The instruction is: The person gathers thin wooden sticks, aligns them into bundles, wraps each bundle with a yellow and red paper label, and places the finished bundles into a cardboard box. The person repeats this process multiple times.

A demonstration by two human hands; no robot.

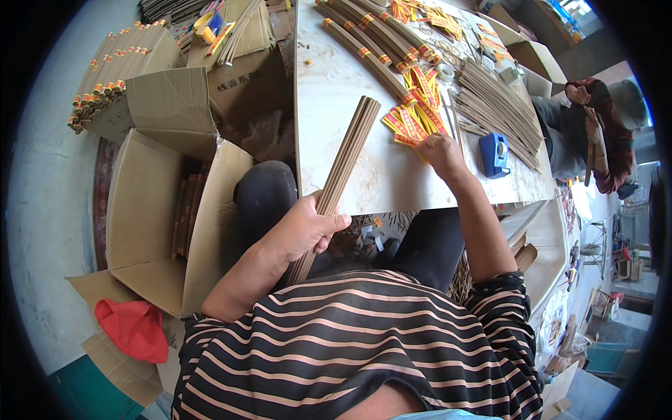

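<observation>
My left hand (302,227) is wrapped round a bundle of thin brown incense sticks (352,143), held tilted in front of the table's near edge. Over on the white tabletop (364,187), my right hand (445,157) has its fingers closed at the near end of a pile of red-and-yellow paper labels (414,117). A yellow strip shows at its fingertips. Right of that hand stands a blue tape dispenser (495,155). Loose incense sticks (498,105) lie in a spread heap behind the dispenser. Farther back are several banded bundles (374,56).
An open cardboard box (147,217) with wrapped bundles inside stands by my left leg. Behind it, more bundles (122,66) are stacked. A red cloth (133,330) hangs near the box. At the right, another person (612,129) sits holding sticks.
</observation>
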